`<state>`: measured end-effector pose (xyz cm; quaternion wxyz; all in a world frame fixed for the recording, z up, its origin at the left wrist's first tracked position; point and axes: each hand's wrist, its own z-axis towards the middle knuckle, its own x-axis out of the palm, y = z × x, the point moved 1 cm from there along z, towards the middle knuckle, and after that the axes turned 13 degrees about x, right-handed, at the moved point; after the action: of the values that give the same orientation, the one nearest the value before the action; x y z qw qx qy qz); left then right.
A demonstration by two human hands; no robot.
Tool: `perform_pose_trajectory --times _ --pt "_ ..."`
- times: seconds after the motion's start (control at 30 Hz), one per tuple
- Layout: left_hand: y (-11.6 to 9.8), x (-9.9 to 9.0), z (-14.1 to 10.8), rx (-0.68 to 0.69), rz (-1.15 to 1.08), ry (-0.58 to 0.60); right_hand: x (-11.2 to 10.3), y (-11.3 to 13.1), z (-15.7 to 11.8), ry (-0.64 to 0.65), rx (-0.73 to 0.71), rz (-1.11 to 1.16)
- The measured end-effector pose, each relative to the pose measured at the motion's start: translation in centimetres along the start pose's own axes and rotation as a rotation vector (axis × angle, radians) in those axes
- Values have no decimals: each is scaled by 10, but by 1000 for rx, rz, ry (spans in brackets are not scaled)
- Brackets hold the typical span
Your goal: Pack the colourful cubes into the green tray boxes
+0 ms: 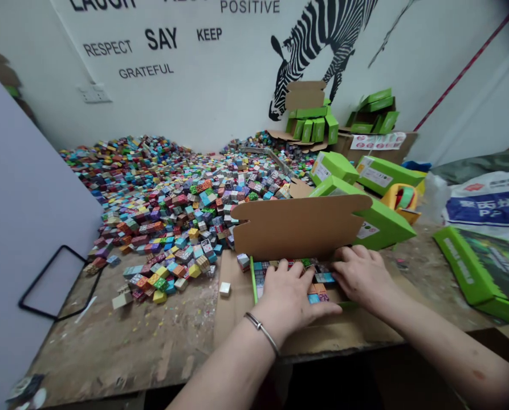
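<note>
An open cardboard box (301, 228) with a raised brown lid and green edges lies before me, with rows of small colourful printed cubes (318, 289) inside. My left hand (286, 293) lies palm down over the cubes, its fingers spread and touching them, the thumb stretched to the right. At the box's right side, my right hand (359, 276) has its fingers bent down onto the cubes near a blue one; whether it grips any is hidden. A single white cube (224, 289) sits on the cardboard just left of the box.
A large heap of loose cubes (172, 210) covers the table's back and left. Green boxes (374, 173) stand behind on the right, near a yellow tape dispenser (402, 199). Another green box (472, 279) lies far right. A black wire frame (60, 285) is at the left.
</note>
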<state>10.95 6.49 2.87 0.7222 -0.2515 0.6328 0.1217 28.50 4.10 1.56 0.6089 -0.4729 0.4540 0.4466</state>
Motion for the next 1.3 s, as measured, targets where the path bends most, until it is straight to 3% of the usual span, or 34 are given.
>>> perform_pose_trajectory --times 0.2,0.43,0.63,0.77,0.9,1.0,1.07,1.17,1.3 --pt "-4 3 6 -21 21 13 15 5 0 61 24 164" --pt "-1 0 0 -24 -17 27 -3 0 -7 25 23 170" --pt "4 15 -3 49 -104 73 5 8 -9 79 31 264" --pt "2 16 -4 43 -107 46 15 3 -17 -20 -26 263" --pt "-2 17 -7 62 -99 15 28 -6 -23 -262 -71 259" --pt "-2 25 -7 69 -90 -6 30 -4 -18 -395 -163 389" --pt "-2 32 -8 74 -47 -67 20 8 -14 -423 -258 518" --pt "-5 36 -20 109 62 -288 -10 42 -11 -372 -370 711" --pt "-8 33 -62 98 88 -542 -48 116 1 -76 -440 869"
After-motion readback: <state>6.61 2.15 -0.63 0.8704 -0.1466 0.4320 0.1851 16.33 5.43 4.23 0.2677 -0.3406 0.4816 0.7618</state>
